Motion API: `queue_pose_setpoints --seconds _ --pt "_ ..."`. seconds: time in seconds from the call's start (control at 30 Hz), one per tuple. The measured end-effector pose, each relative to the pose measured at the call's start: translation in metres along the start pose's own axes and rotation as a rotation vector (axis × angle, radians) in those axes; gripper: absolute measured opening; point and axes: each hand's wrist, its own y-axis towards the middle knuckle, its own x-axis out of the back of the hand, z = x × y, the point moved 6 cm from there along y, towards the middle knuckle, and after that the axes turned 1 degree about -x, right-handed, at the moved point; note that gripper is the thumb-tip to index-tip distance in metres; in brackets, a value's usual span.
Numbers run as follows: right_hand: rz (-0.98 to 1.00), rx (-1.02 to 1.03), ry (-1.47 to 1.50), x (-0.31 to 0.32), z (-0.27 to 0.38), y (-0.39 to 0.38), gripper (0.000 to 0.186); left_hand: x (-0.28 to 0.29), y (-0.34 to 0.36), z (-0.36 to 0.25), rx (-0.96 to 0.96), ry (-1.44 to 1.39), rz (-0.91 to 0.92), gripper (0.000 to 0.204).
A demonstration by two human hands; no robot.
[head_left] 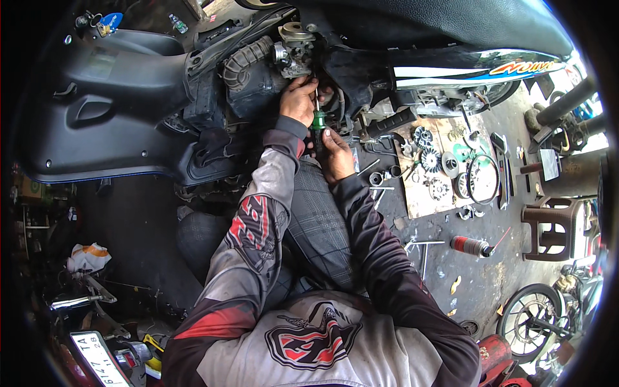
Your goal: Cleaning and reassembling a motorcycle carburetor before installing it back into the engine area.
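Gripping screwdriver (pixel 318 120): right hand (pixel 336 155) curled around handle (pixel 318 124).
Likely light, stiff; best held there. Shaft (pixel 316 100) beside left hand (pixel 298 101), whose grip is unclear.

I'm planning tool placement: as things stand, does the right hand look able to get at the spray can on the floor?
Probably not yet: the right hand is occupied with the green-handled screwdriver. Once freed, perhaps; the spray can lies uncovered to the right.

The screwdriver (pixel 318 120) is left of the board (pixel 419 205), seemingly before the carburetor (pixel 294 55).
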Motion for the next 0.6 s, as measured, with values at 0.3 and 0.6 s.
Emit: queue_pose_setpoints --seconds 0.3,0.6 --pt "0.145 0.003 0.134 0.001 -0.004 0.002 0.032 0.004 0.000 0.001 -0.006 -0.037 0.023 0.022" --pt "-0.031 0.120 -0.046 0.004 -0.004 0.001 0.043 0.006 0.001 0.003 -0.005 -0.027 0.004 0.022"
